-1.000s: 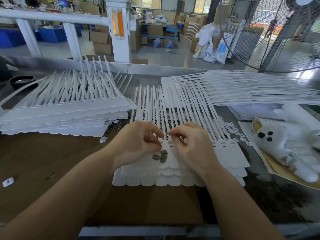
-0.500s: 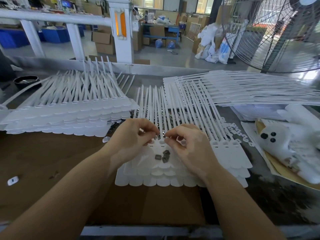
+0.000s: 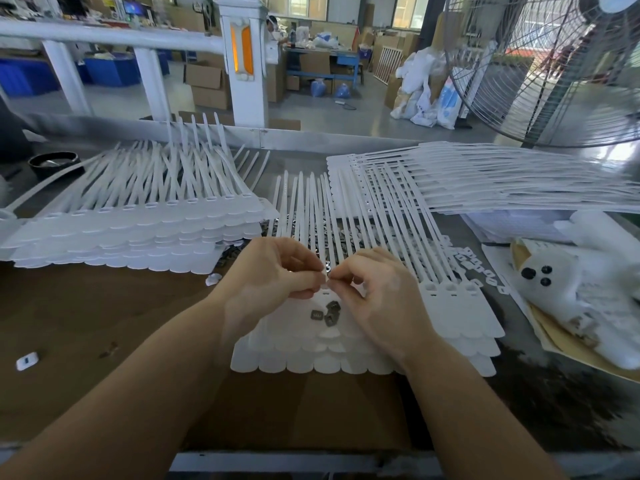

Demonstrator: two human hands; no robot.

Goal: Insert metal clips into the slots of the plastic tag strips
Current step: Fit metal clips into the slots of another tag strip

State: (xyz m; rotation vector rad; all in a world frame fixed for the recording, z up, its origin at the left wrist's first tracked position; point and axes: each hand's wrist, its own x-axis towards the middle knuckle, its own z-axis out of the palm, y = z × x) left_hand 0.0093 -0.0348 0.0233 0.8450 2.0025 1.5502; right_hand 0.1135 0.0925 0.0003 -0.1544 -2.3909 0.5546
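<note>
3 small dark grey metal clips [image 3: 326, 312] lie loose on the near stack of flat white plastic tag strips [image 3: 460, 317], just under our fingers. We judge them light, stiff and slippery; best pinched by the edges. The strips look thin and bendy, so we would steady the tag head beside its slot. Left hand [image 3: 273, 275] and right hand [image 3: 381, 292] meet fingertip to fingertip, both curled, apparently pinching 1 clip, though it is too small to confirm.

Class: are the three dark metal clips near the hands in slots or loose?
Loose: the three clips lie flat atop the tag strips.
</note>
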